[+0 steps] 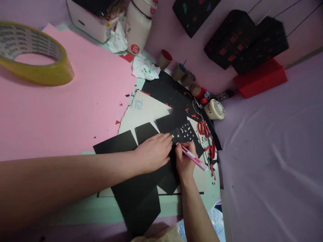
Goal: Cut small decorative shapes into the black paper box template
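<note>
My left hand (154, 153) lies flat on a black paper cutout (141, 198) with several flaps, its fingers stretched out. Close to those fingertips, my right hand (186, 159) is closed around a slim pink and white craft knife (193, 155). The knife's tip meets the black paper, though the tip itself is too small to make out. Small star, moon and triangle holes (186, 131) show white in the panel just beyond both hands. Beneath the cutout is a pale board (145, 111) with blue marks.
Pink paper (96, 101) and a yellow tape roll (63, 72) are at left. Red scissors (204, 129), paper scraps and a lidded cup (214, 109) line the right edge. Behind are a white bottle (138, 28), crumpled tissue (145, 68) and small pots (179, 71). Black lanterns (230, 38) hang above.
</note>
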A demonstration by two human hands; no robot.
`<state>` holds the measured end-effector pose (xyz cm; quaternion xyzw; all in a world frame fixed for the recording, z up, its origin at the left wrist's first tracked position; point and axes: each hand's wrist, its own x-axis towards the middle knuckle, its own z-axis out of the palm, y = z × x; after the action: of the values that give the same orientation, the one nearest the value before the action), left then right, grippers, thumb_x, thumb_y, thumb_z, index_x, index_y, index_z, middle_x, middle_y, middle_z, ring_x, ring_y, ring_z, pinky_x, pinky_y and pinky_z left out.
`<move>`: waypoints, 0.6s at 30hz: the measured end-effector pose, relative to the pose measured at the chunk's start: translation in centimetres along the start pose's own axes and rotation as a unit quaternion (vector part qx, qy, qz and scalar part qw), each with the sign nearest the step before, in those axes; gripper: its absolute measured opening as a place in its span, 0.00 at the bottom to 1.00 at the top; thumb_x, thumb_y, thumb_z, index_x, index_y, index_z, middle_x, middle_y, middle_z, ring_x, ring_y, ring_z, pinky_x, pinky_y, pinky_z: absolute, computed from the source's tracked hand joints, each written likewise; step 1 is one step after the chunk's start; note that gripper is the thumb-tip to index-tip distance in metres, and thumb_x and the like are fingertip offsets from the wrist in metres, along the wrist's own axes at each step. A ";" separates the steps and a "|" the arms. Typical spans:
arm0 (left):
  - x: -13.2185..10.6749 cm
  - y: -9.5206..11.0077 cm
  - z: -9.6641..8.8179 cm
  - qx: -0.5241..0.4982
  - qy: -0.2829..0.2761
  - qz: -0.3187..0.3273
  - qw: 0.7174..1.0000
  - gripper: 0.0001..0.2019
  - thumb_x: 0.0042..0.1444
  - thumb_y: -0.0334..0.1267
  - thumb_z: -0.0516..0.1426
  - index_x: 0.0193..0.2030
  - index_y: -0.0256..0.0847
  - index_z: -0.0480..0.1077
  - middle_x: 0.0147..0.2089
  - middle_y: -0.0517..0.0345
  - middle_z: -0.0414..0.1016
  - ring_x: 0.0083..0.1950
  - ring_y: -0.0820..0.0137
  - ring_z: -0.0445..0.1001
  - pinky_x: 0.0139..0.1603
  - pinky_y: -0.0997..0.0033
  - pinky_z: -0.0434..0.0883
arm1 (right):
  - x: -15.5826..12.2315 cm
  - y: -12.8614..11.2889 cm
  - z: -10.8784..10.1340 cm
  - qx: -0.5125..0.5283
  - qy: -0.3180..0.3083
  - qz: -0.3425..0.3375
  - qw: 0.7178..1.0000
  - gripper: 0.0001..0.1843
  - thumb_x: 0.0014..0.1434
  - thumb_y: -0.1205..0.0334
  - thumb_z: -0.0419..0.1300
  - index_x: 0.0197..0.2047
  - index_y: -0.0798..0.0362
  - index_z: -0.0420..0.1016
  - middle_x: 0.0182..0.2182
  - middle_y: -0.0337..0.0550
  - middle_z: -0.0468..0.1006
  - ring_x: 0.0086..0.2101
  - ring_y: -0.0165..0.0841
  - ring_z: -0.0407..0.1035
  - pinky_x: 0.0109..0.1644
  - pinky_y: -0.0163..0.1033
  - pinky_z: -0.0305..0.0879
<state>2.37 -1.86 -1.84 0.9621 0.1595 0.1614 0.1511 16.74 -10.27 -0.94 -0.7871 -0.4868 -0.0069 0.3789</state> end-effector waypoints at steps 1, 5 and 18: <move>0.0 0.0 0.0 -0.001 0.001 0.000 1.000 0.26 0.64 0.46 0.52 0.61 0.26 0.65 0.66 0.38 0.63 0.69 0.54 0.59 0.68 0.56 0.55 | 0.0 0.0 0.0 -0.001 0.000 0.000 1.000 0.11 0.60 0.57 0.59 0.28 0.50 0.64 0.22 0.35 0.71 0.22 0.30 0.66 0.28 0.35 0.62; 0.0 0.0 0.0 -0.005 -0.004 -0.001 1.000 0.27 0.64 0.46 0.52 0.62 0.25 0.64 0.67 0.38 0.62 0.69 0.54 0.58 0.68 0.56 0.55 | -0.1 0.1 0.0 0.004 0.003 0.005 1.000 0.12 0.60 0.56 0.59 0.28 0.51 0.64 0.22 0.35 0.70 0.22 0.30 0.66 0.27 0.35 0.61; 0.2 0.0 0.0 -0.004 -0.010 -0.005 1.000 0.28 0.64 0.45 0.52 0.63 0.24 0.63 0.67 0.37 0.62 0.69 0.53 0.58 0.68 0.56 0.54 | 0.0 -0.9 0.6 -0.030 0.025 0.024 0.999 0.14 0.60 0.55 0.58 0.27 0.50 0.60 0.21 0.34 0.68 0.22 0.30 0.63 0.28 0.35 0.59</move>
<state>2.59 -1.78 -1.81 0.9624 0.1615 0.1514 0.1577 15.81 -9.70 -0.84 -0.8092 -0.4576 -0.0318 0.3671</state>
